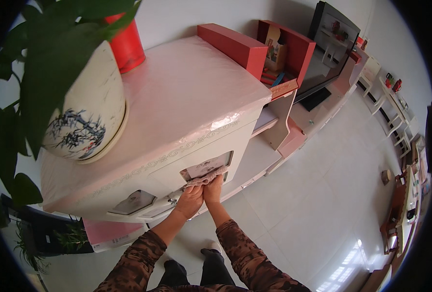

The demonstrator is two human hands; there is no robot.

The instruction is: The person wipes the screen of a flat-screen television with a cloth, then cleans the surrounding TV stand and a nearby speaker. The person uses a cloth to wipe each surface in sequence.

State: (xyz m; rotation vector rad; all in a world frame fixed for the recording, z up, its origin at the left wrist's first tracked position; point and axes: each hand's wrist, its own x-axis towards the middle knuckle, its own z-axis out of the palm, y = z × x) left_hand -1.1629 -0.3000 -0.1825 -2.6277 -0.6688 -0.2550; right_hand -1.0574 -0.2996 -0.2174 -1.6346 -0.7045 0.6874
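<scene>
A crumpled pinkish cloth (205, 179) is pressed against the right glass-paned door of a white cabinet (165, 160). My left hand (190, 202) grips the lower left part of the cloth, close to a metal door handle (172, 200). Right beside it, my right hand (213, 189) holds the cloth's other end, its fingertips partly hidden. Above the cloth shows the pane (214, 164) with a printed picture. Another glass pane (134, 202) sits in the left door. A scroll pattern runs below the cabinet's top edge.
A clear-looking cover (186, 84) lies over the pink cabinet top. On it stand a potted plant (88, 120), a red container (130, 47) and a red box (234, 47). A television (332, 47) stands farther along the low unit. A pink-topped box (112, 233) is on the floor at left.
</scene>
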